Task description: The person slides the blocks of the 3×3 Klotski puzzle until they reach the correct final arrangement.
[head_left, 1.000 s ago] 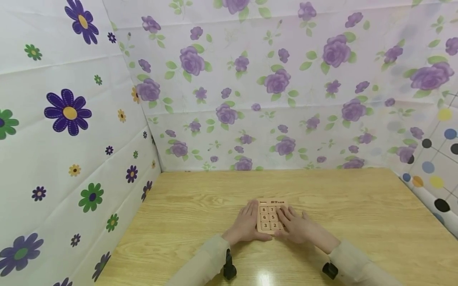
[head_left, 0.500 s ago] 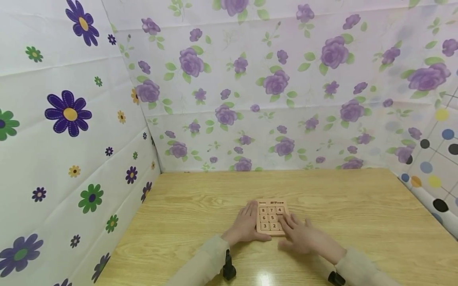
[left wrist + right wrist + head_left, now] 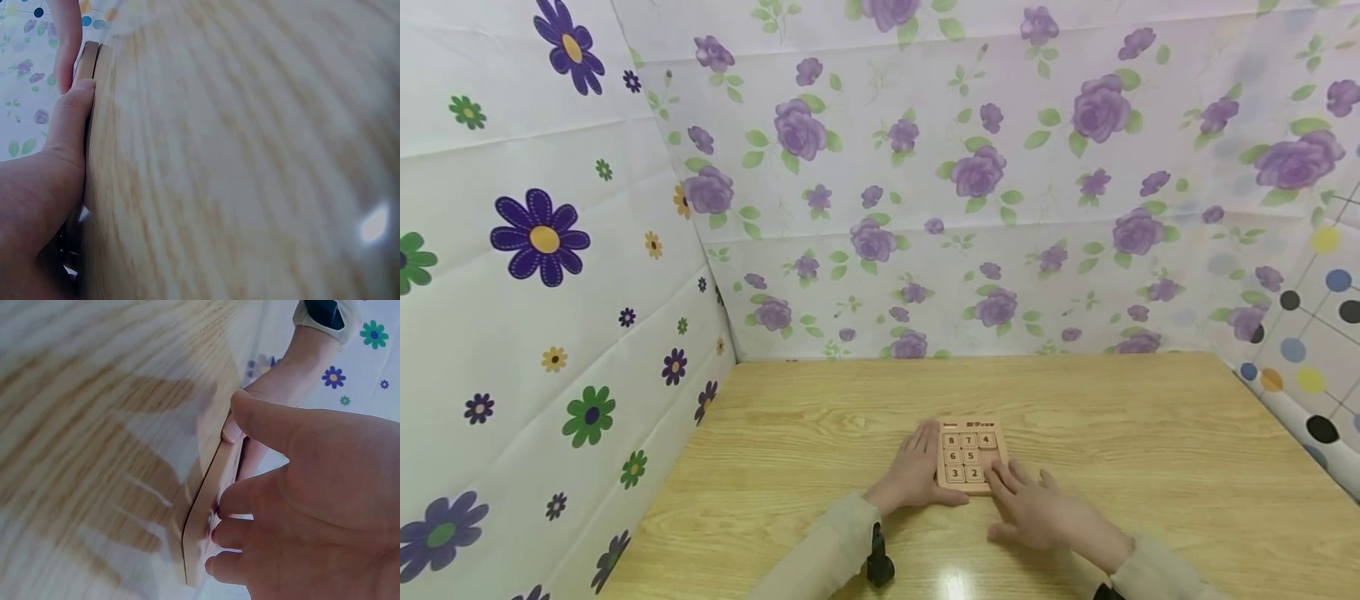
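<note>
A wooden sliding number puzzle (image 3: 951,487) lies flat on the table. In the head view its tiles read 8, 7, 4 along the top row, 6 and 5 in the middle, 3 and 2 at the bottom. A tile-less space shows below the 4; my fingers cover the lower right corner spot. My left hand (image 3: 913,475) braces the board, straight fingers along its left side and thumb at the near edge. My right hand (image 3: 1041,508) reaches in from the right, fingertips on the lower right of the puzzle, thumb held apart from it.
The wooden table (image 3: 820,400) runs back to a flowered cloth wall (image 3: 880,167). Another flowered cloth (image 3: 550,333) borders it on the left, and a dotted cloth (image 3: 1311,333) on the right.
My right hand has drawn back toward me, its fingertips sliding from the puzzle's upper right to its lower right, which uncovers the 4 tile. My left hand stays in place.
</note>
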### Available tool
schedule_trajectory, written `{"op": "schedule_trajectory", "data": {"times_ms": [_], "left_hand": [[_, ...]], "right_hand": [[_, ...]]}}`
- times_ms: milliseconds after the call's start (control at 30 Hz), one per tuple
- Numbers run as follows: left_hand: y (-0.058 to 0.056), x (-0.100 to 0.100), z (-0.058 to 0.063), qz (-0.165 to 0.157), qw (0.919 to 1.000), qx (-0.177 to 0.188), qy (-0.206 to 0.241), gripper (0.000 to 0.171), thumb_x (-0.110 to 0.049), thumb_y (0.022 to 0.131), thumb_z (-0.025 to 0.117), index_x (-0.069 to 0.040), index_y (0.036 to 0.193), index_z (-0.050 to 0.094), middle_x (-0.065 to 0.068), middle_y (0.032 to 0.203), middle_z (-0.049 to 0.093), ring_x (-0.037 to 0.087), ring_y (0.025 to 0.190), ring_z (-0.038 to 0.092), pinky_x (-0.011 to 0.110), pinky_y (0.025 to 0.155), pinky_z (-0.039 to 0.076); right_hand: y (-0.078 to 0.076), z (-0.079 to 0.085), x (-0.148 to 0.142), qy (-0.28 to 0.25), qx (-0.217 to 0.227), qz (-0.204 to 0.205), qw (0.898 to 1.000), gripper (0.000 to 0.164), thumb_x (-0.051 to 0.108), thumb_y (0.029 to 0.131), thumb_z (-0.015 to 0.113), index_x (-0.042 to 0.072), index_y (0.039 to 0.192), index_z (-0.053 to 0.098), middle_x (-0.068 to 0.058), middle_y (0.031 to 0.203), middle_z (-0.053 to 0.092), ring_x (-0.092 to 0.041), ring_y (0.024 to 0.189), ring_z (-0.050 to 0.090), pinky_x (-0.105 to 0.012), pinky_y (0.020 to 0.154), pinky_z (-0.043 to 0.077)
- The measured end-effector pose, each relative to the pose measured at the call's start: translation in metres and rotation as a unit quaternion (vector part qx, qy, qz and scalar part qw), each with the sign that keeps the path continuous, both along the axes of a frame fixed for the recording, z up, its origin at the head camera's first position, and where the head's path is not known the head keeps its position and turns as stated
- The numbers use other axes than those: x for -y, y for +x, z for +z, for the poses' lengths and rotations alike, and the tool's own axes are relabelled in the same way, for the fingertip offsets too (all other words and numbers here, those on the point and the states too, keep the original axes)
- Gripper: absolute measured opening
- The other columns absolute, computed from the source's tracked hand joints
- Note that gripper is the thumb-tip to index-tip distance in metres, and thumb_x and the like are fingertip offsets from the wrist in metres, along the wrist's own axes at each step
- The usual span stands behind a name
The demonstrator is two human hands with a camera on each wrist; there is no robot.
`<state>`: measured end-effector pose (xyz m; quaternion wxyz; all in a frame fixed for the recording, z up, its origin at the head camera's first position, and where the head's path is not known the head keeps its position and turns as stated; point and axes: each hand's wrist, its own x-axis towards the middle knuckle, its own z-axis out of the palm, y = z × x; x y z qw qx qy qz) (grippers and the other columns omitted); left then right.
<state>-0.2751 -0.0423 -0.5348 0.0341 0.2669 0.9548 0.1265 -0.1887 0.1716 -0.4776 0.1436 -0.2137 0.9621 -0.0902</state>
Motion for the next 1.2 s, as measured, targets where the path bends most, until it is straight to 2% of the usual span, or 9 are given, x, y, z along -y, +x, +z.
{"op": "schedule_trajectory", "data": {"times_ms": [367,500,833,1200], "left_hand": [[-0.001,0.0,0.0,-0.002,1.0,-0.005,-0.007,0.129,-0.074,0.072,0.066,0.005,0.153,0.005,0.021,0.161,0.011,0.031,0.15,0.014,0.047,0.12,0.024],[-0.002,0.0,0.0,0.0,1.0,0.001,-0.003,0.129,-0.073,0.072,0.067,0.004,0.153,0.005,0.02,0.162,0.011,0.03,0.15,0.014,0.047,0.12,0.023],[0.0,0.0,0.002,0.006,1.0,0.006,0.0,0.129,-0.073,0.071,0.068,0.004,0.153,0.005,0.02,0.162,0.01,0.03,0.151,0.013,0.046,0.121,0.021],[0.002,0.001,0.001,0.004,1.0,0.004,-0.002,0.128,-0.073,0.071,0.068,0.005,0.153,0.006,0.021,0.162,0.01,0.031,0.15,0.013,0.047,0.121,0.022]], "right_hand": [[0.005,0.0,0.001,-0.003,-0.016,0.0,1.0,0.086,0.054,0.088,0.06,0.002,0.15,0.031,-0.018,0.158,0.028,-0.041,0.145,0.025,-0.071,0.111,0.018],[0.002,-0.002,0.0,-0.008,-0.015,0.001,1.0,0.086,0.053,0.088,0.06,0.002,0.15,0.03,-0.018,0.158,0.026,-0.042,0.145,0.024,-0.073,0.11,0.017],[-0.003,-0.001,0.002,-0.023,-0.003,-0.005,1.0,0.082,0.057,0.093,0.05,0.001,0.15,0.03,-0.019,0.159,0.024,-0.045,0.145,0.022,-0.074,0.109,0.016],[-0.013,-0.005,-0.001,-0.027,0.006,-0.005,1.0,0.081,0.056,0.093,0.049,0.006,0.152,0.027,-0.016,0.16,0.022,-0.045,0.145,0.021,-0.077,0.107,0.014]]}}
